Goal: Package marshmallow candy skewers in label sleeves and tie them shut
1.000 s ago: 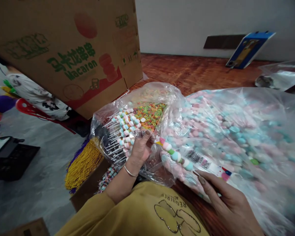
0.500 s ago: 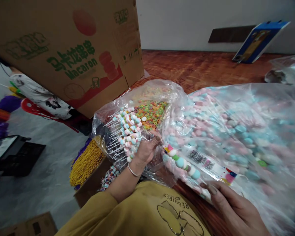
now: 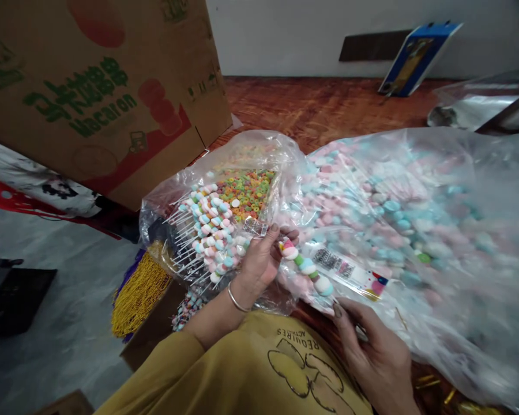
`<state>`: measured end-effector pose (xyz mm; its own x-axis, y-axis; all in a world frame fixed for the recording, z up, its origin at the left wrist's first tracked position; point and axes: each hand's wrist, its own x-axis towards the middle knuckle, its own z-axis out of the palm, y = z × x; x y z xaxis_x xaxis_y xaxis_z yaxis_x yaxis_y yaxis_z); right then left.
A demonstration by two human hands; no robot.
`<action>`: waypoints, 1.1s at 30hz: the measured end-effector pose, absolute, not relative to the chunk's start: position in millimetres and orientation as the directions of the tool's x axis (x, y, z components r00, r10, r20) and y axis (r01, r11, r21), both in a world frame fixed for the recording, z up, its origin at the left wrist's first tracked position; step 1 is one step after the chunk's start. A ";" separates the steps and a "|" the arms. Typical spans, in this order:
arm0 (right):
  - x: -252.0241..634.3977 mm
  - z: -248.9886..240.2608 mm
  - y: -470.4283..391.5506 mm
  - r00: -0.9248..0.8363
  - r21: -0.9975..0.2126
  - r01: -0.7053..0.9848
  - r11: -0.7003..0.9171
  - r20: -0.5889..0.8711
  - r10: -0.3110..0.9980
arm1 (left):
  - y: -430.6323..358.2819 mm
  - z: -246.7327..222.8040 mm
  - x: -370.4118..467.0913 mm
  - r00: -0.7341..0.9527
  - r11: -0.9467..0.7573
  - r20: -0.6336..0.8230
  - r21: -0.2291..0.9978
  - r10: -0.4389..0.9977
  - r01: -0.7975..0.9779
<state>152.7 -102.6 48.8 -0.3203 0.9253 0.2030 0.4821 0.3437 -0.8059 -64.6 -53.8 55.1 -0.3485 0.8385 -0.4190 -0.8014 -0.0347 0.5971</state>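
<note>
A marshmallow skewer (image 3: 313,271), threaded with pink, white, blue and green pieces, slants between my two hands. My right hand (image 3: 367,346) pinches its lower end between thumb and fingers. My left hand (image 3: 263,259) is closed at its upper end, on a clear plastic wrapper (image 3: 254,226) with dark print. Whether the skewer's tip is inside this wrapper I cannot tell. Just right of the skewer lies a clear printed wrapper (image 3: 350,271). Left of my left hand is a pile of finished marshmallow skewers (image 3: 210,225) with white sticks pointing left.
Colourful cereal rings (image 3: 251,193) fill a clear bag behind the pile. A large clear bag of marshmallows (image 3: 372,190) covers the right side. A cardboard box (image 3: 155,155) stands at the back left. On the wooden table (image 3: 281,109) stands a blue device (image 3: 417,60).
My right hand has come left and closer to my left hand, along with the skewer's lower end. The skewer's upper end stays by my left hand. The whole view has shifted slightly.
</note>
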 end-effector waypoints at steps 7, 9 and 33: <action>152.8 52.6 -105.0 -0.358 -0.878 0.414 0.242 0.087 0.930 | -55.1 53.1 -54.5 -0.373 -0.070 -0.337 0.654 0.865 -0.753; 150.9 53.3 -105.6 -0.369 -0.896 0.387 0.216 0.064 0.927 | -55.0 53.6 -51.9 -0.401 -0.090 -0.308 0.687 0.863 -0.721; 152.5 35.9 -119.3 -0.348 -0.942 0.301 0.150 0.038 0.937 | -44.3 74.9 -25.4 -0.332 -0.129 -0.272 0.567 0.903 -0.813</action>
